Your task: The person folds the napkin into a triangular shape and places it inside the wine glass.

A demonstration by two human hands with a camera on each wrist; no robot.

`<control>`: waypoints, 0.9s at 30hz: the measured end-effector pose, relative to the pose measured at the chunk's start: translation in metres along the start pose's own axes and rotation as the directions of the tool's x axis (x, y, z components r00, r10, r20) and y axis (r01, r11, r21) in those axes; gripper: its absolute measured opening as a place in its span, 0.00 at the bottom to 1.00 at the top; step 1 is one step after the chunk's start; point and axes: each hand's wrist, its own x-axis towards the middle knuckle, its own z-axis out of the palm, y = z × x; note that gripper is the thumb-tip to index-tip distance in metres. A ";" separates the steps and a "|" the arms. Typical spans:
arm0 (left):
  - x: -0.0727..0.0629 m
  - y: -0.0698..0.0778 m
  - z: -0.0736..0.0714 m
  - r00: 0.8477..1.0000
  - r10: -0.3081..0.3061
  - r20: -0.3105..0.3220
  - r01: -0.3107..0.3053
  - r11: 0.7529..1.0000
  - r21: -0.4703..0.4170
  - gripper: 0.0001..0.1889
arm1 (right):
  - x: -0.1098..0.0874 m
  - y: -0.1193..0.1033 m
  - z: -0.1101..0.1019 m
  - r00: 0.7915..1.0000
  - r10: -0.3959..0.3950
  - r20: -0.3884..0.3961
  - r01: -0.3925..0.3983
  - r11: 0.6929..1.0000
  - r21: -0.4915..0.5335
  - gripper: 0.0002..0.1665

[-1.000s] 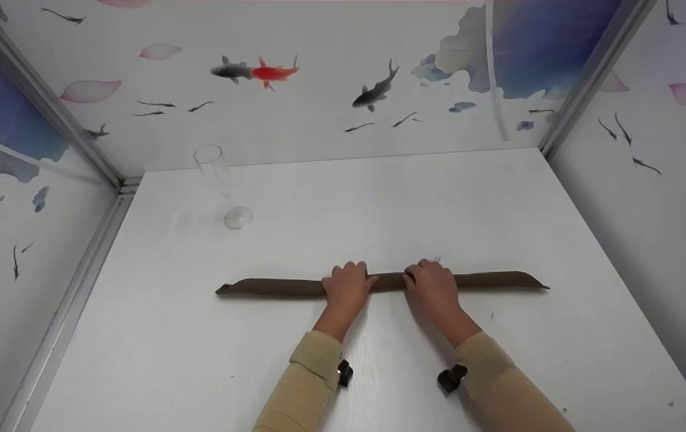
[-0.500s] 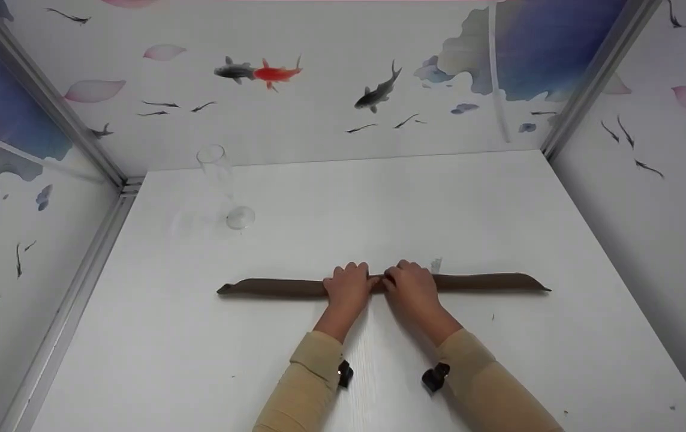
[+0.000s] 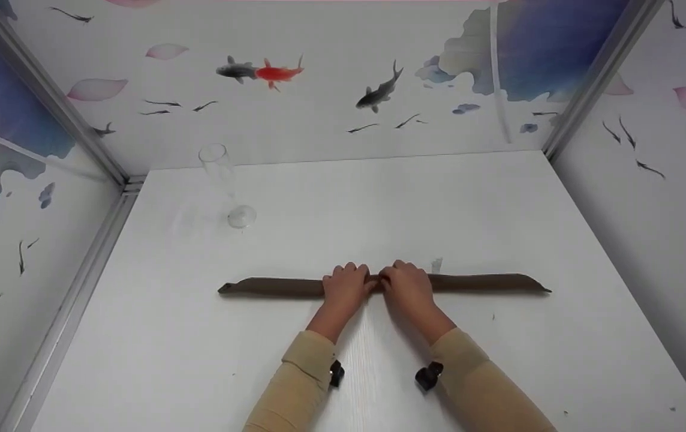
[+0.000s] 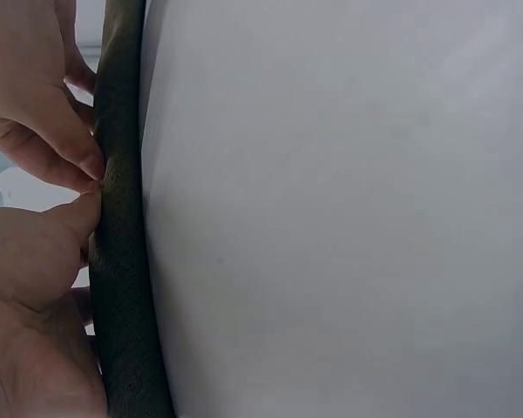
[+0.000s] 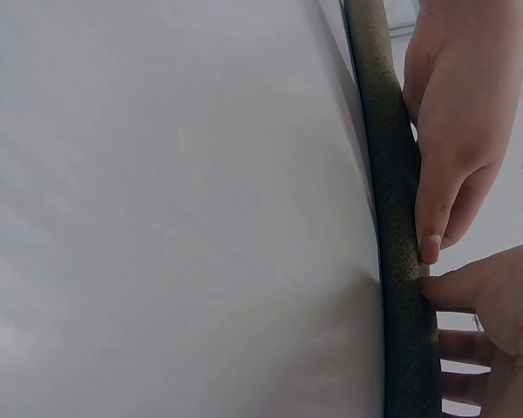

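A long brown rolled-up mat (image 3: 286, 287) with a woven-looking surface and pointed ends lies crosswise on the white table. Near its middle, my left hand (image 3: 346, 288) grips the roll, fingers bent over the far side and thumb on the near side. Close beside it, my right hand (image 3: 406, 287) holds the roll in a similar way. In the left wrist view, both thumbs almost meet on the dark roll (image 4: 122, 261). The right wrist view shows the thumbs pressing the roll (image 5: 405, 305) from the near side; some fingertips are hidden behind it.
A clear stemmed glass (image 3: 241, 216) stands at the back left of the table (image 3: 379, 210). Just beyond the roll is a small translucent patch (image 3: 436, 264). Printed walls enclose the table at the back and both sides.
My right hand has slid left along the roll until it is close to the left hand. The left hand stays at about the same place on the roll, which remains flat on the table.
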 end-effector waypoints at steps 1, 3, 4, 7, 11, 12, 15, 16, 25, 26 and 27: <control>-0.001 -0.002 -0.001 1.000 0.014 0.002 -0.014 1.000 0.004 0.16 | 0.000 0.000 0.000 1.000 0.004 0.005 -0.004 1.000 0.003 0.06; -0.002 -0.006 -0.003 0.999 0.035 0.008 -0.035 0.999 0.012 0.16 | 0.001 0.001 0.000 1.000 0.008 0.009 -0.008 1.000 0.009 0.06; -0.002 -0.009 -0.004 0.999 0.042 0.010 -0.042 0.999 0.013 0.16 | 0.001 0.002 0.000 1.000 0.008 0.009 -0.008 1.000 0.010 0.06; -0.003 -0.017 -0.007 0.999 0.051 0.019 -0.051 0.998 0.024 0.15 | 0.000 0.003 0.000 1.000 -0.001 -0.001 0.001 1.000 0.019 0.05; -0.006 -0.027 -0.010 0.998 0.052 0.028 -0.053 0.998 0.036 0.15 | -0.001 0.004 0.000 1.000 -0.010 -0.022 0.011 1.000 0.029 0.04; -0.007 -0.029 -0.011 0.998 0.052 0.032 -0.054 0.998 0.040 0.15 | 0.000 0.004 0.000 1.000 -0.009 -0.018 0.010 1.000 0.024 0.04; -0.010 -0.035 -0.014 0.998 0.048 0.044 -0.050 0.998 0.044 0.16 | 0.000 0.003 0.000 1.000 0.003 0.008 -0.003 1.000 0.016 0.05; -0.010 -0.036 -0.015 0.998 0.044 0.047 -0.046 0.998 0.044 0.17 | 0.000 0.003 0.000 1.000 0.008 0.019 -0.008 1.000 0.014 0.05; -0.021 -0.063 -0.026 0.997 0.040 0.059 -0.042 0.998 0.039 0.15 | -0.001 0.002 -0.001 1.000 0.005 0.030 -0.006 1.000 0.026 0.06; -0.022 -0.066 -0.027 0.998 0.041 0.055 -0.043 0.998 0.041 0.14 | 0.000 0.003 -0.001 1.000 0.006 0.030 -0.007 1.000 0.028 0.06; -0.023 -0.070 -0.028 0.998 0.040 0.053 -0.042 0.998 0.043 0.14 | 0.000 0.003 -0.001 1.000 0.006 0.029 -0.006 1.000 0.027 0.06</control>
